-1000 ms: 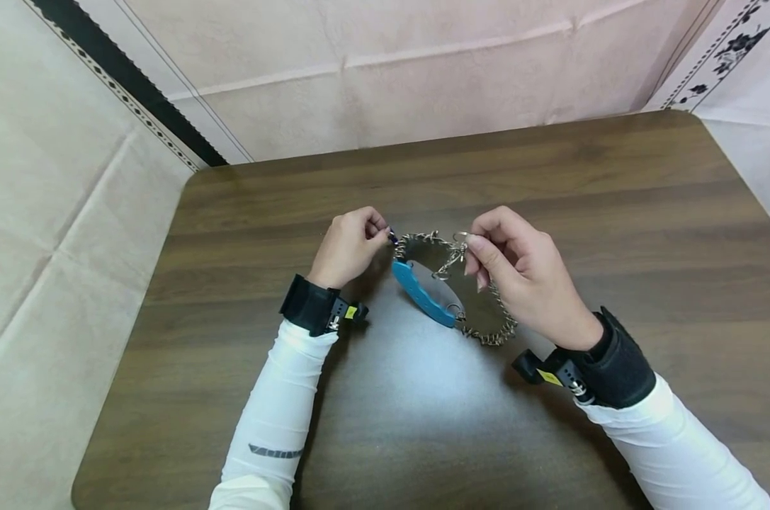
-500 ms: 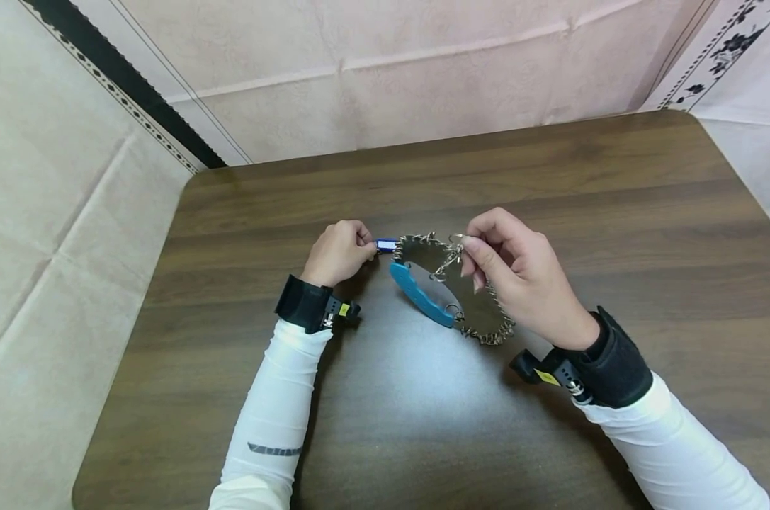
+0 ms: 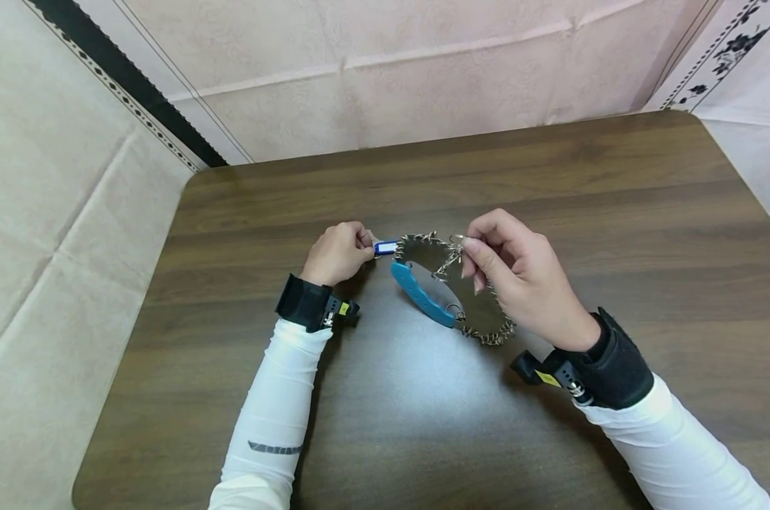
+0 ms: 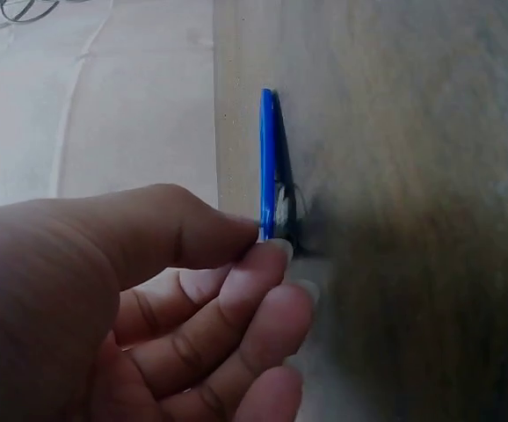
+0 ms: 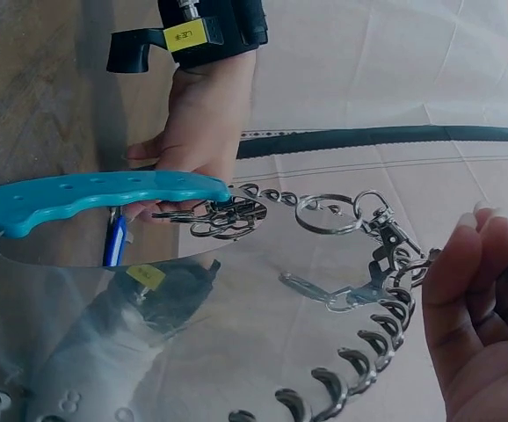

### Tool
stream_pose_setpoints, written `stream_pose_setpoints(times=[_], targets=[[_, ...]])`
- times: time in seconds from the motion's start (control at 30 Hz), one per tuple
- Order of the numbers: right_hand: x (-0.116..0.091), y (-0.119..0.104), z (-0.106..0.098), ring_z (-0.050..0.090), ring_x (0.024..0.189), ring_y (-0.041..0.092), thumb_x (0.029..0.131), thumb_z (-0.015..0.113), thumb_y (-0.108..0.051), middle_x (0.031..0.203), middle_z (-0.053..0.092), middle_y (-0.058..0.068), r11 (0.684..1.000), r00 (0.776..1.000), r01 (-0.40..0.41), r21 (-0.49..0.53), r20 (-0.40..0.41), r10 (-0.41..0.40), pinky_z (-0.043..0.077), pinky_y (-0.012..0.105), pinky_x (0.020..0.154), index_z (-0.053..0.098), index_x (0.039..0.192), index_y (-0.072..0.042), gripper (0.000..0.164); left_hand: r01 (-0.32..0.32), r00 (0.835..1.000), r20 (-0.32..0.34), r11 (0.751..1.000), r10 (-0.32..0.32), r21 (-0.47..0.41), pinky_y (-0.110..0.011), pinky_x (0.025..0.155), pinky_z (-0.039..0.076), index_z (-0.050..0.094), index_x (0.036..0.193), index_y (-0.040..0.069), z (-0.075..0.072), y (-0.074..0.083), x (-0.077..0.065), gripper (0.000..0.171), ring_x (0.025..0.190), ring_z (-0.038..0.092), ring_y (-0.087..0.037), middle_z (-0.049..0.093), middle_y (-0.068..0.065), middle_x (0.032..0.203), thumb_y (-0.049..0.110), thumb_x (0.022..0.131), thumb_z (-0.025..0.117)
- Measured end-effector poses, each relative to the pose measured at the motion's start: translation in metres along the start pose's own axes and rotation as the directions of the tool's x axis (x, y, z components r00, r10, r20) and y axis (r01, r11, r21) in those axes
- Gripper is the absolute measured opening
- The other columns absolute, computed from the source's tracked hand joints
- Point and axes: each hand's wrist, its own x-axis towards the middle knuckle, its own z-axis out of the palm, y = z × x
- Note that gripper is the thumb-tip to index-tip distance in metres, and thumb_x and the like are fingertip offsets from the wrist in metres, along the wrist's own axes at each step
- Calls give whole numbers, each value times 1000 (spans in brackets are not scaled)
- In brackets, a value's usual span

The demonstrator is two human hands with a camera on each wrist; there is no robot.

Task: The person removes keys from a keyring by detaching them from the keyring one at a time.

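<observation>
A shiny metal plate [image 5: 263, 343] with a teal handle [image 3: 423, 296] is tilted up over the table, silver wire hooks [image 3: 496, 336] lining its edge. At its left side my left hand [image 3: 338, 251] pinches a blue key tag [image 3: 386, 248] with a white label, which appears edge-on in the left wrist view. Fingers of my right hand [image 3: 518, 269] pinch a small metal ring [image 3: 458, 238] at the plate's upper edge. Beside that grip hang a larger ring [image 5: 324, 227] and a swivel clasp [image 5: 384, 227]. The left hand shows behind the handle in the right wrist view.
Under both hands lies a brown wood-grain table [image 3: 282, 397] with rounded corners. Pale creased cloth [image 3: 385, 78] hangs along its back and sides. Black wrist straps [image 3: 620, 361] with small cameras sit above white sleeves [image 3: 270, 411].
My left hand has drawn leftward and slightly nearer, and the blue key tag now shows its white label beside the plate. My right hand and the plate have barely moved.
</observation>
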Motion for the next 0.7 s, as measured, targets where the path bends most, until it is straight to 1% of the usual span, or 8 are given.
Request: stream_pose_setpoints(times=[0.13, 0.27, 0.33, 0.4, 0.43, 0.5, 0.6, 0.7], targets=[[-1, 0, 0, 52, 58, 12, 100, 54, 7, 73, 58, 3, 1000, 1000, -7, -1, 2, 7, 46, 26, 51, 56, 99, 5, 3, -11, 1000, -22, 1000, 11, 11, -32, 65, 45, 68, 101, 9, -1, 2, -2, 9, 78, 59, -24, 69, -8, 94, 18, 99, 67], [-1, 0, 0, 53, 58, 12, 100, 54, 7, 73, 59, 6, 1000, 1000, -12, -1, 4, 12, 46, 27, 52, 57, 99, 5, 4, -50, 993, -110, 999, 52, 15, -32, 62, 47, 68, 102, 10, -7, 9, -8, 11, 76, 62, -23, 70, -7, 91, 21, 100, 65], [-1, 0, 0, 53, 58, 11, 100, 53, 7, 72, 59, 8, 1000, 1000, -10, -2, 7, 10, 47, 27, 52, 57, 98, 5, 4, -99, 980, -172, 995, 97, -2, -32, 63, 48, 68, 104, 10, -12, 16, -13, 14, 76, 62, -22, 70, -6, 91, 23, 100, 65], [0, -1, 1, 53, 58, 11, 100, 53, 7, 72, 59, 8, 1000, 1000, -11, -3, 9, 11, 47, 27, 53, 57, 98, 5, 4, -187, 957, -231, 982, 175, -32, -31, 65, 48, 68, 106, 10, -18, 25, -20, 15, 78, 61, -20, 69, -5, 91, 24, 101, 64], [0, -1, 1, 53, 58, 11, 100, 54, 7, 73, 59, 8, 1000, 1000, -11, -5, 9, 11, 47, 27, 53, 57, 98, 5, 4, -245, 941, -254, 968, 223, -55, -30, 66, 47, 68, 108, 10, -22, 31, -24, 16, 78, 60, -18, 68, -4, 91, 24, 101, 63], [0, -2, 1, 53, 58, 11, 100, 54, 6, 73, 59, 6, 1000, 1000, -10, -9, 9, 10, 47, 26, 52, 57, 98, 5, 4, -386, 892, -297, 916, 342, -106, -28, 66, 47, 67, 108, 9, -27, 42, -33, 15, 76, 58, -16, 67, -3, 88, 22, 101, 63], [-1, -2, 2, 53, 58, 11, 100, 54, 6, 73, 59, 3, 1000, 1000, -7, -16, 6, 7, 46, 26, 52, 57, 99, 4, 4, -586, 792, -329, 792, 514, -173, -26, 64, 47, 67, 106, 7, -32, 59, -48, 11, 72, 57, -12, 65, -1, 83, 16, 100, 65], [-1, -2, 2, 53, 58, 11, 100, 54, 7, 74, 59, 1, 1000, 1000, -2, -19, 6, 2, 46, 25, 51, 57, 99, 4, 4, -711, 698, -324, 673, 639, -206, -25, 63, 48, 67, 105, 5, -33, 72, -60, 10, 73, 58, -9, 66, -1, 83, 12, 97, 68]])
